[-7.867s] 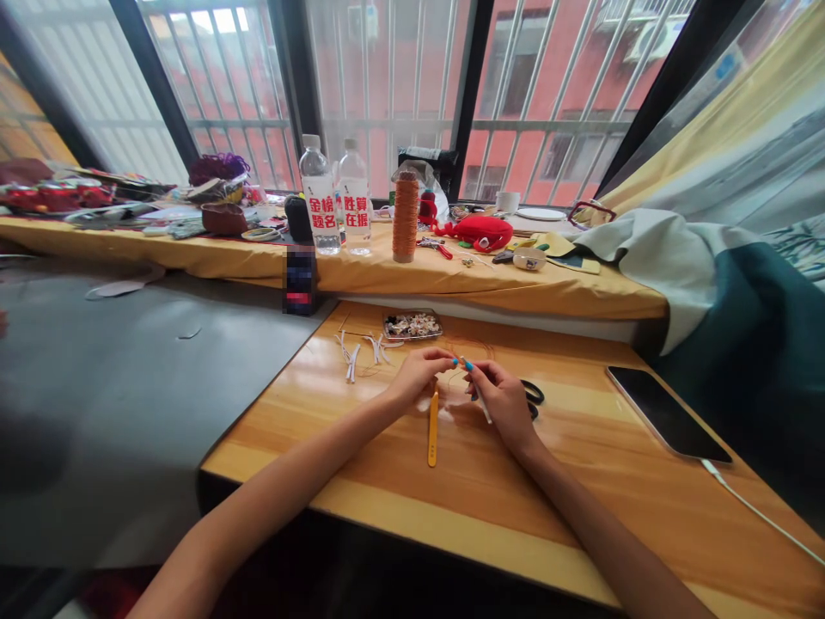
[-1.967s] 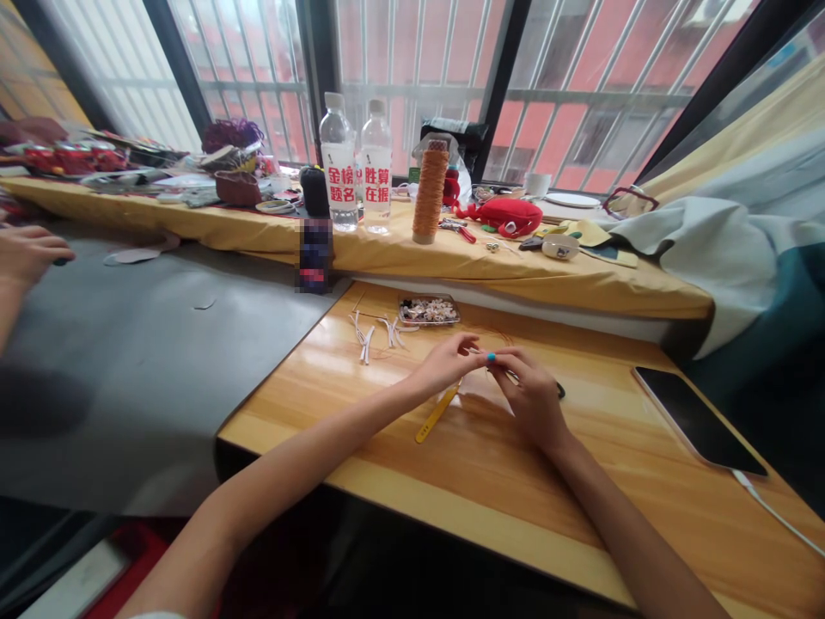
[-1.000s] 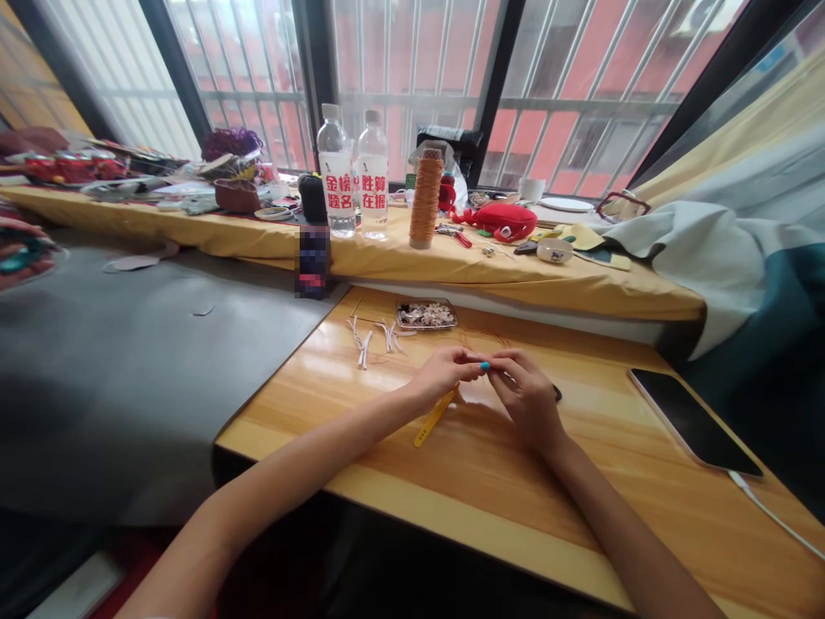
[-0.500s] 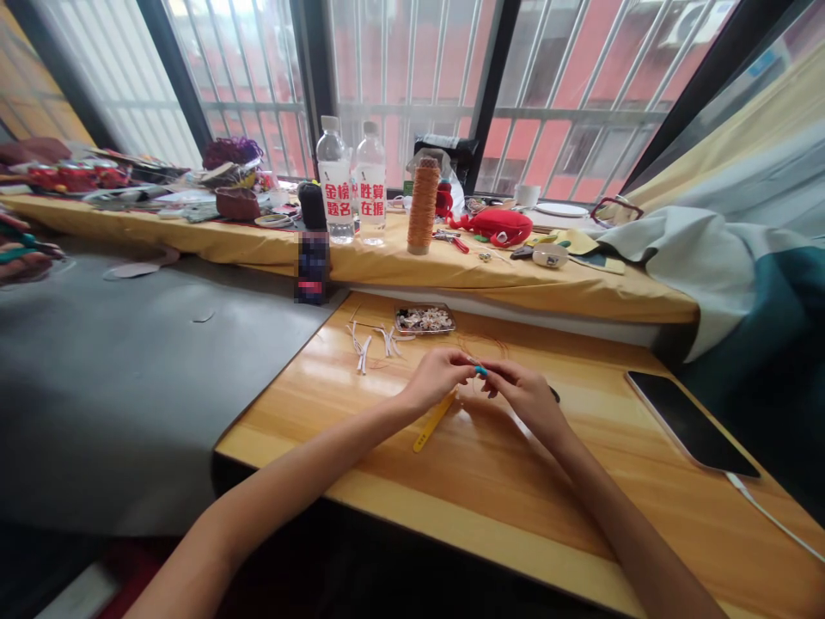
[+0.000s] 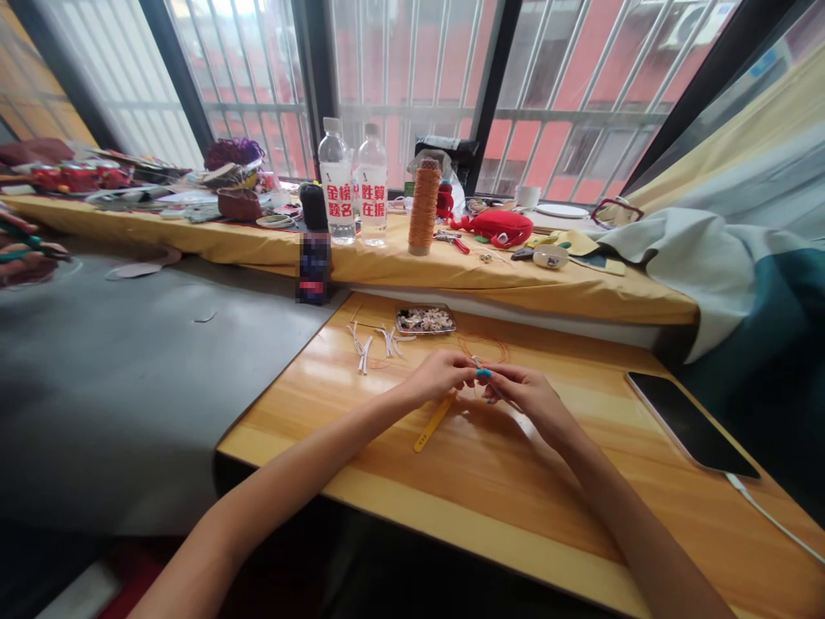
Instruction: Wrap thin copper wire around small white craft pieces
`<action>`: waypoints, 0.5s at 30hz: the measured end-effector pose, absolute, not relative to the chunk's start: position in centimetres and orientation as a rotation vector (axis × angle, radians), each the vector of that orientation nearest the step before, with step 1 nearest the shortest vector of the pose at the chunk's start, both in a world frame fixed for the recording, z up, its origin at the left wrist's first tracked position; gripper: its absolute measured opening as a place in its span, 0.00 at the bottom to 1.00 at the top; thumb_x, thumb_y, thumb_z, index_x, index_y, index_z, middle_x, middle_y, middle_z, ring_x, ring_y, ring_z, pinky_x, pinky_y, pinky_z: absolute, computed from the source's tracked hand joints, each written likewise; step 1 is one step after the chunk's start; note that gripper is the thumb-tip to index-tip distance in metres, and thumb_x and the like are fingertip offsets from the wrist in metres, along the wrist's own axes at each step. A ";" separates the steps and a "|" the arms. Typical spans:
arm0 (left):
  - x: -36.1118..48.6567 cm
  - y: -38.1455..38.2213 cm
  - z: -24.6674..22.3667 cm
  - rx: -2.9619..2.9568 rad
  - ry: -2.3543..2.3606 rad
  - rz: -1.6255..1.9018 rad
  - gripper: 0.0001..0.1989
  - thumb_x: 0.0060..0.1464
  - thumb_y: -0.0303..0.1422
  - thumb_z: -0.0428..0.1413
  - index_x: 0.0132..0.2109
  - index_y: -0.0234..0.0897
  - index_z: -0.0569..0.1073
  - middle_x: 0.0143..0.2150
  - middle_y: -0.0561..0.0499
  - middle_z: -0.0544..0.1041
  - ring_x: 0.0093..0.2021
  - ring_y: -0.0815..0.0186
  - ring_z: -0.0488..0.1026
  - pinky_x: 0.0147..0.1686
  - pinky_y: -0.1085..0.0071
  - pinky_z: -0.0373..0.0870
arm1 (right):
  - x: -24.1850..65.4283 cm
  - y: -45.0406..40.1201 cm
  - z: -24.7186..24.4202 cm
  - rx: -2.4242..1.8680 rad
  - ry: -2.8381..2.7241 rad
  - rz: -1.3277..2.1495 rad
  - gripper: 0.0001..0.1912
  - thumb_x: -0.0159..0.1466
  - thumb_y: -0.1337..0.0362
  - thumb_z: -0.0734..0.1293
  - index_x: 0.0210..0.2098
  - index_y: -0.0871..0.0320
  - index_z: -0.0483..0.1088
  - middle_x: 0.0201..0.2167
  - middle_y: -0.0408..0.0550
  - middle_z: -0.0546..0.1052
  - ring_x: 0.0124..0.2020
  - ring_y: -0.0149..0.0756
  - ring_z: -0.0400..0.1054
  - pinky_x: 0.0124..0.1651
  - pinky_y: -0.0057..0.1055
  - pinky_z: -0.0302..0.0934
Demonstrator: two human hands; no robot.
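Over the middle of the wooden table, my left hand [image 5: 444, 376] and my right hand [image 5: 532, 395] meet, fingertips almost touching. Both are closed in a pinch. Bright teal patches [image 5: 483, 373] show at the fingertips; whether these are a held piece or something worn on the fingers, I cannot tell. A thin, pale stick-like tool [image 5: 508, 397] slants through the right fingers toward the left fingertips. Whatever the left fingers grip is too small to make out. Beneath the left hand lies a yellow strip with small holes [image 5: 433, 425]. Loops of thin orange thread [image 5: 493, 346] lie just beyond the hands.
A clear tray of small pale and dark pieces [image 5: 425, 320] sits near white strips [image 5: 364, 354]. At right lies a phone [image 5: 689, 421] with a cable. The cloth-covered ledge [image 5: 387, 265] holds bottles, an orange thread spool [image 5: 424, 206] and pliers. Another person's hand [image 5: 26, 258] appears far left.
The thin tool now shows lengthwise across my right fingers, and a dark end behind that hand has gone from view. My right fingers have shifted slightly; my left hand stays nearly in place.
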State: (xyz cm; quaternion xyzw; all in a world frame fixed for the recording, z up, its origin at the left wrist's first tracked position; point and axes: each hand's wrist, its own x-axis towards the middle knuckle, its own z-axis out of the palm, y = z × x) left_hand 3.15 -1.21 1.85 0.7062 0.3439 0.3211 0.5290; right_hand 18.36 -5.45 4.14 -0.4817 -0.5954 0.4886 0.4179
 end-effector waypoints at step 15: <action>3.2 -1.2 1.7 1.943 0.763 0.693 0.08 0.45 0.26 0.48 0.29 0.30 0.72 0.25 0.52 0.71 0.27 0.72 0.67 0.28 0.78 0.61 | 18.5 -5.3 3.1 -1.319 -1.806 0.835 0.13 0.53 0.56 0.62 0.28 0.59 0.70 0.22 0.45 0.73 0.23 0.31 0.67 0.27 0.25 0.60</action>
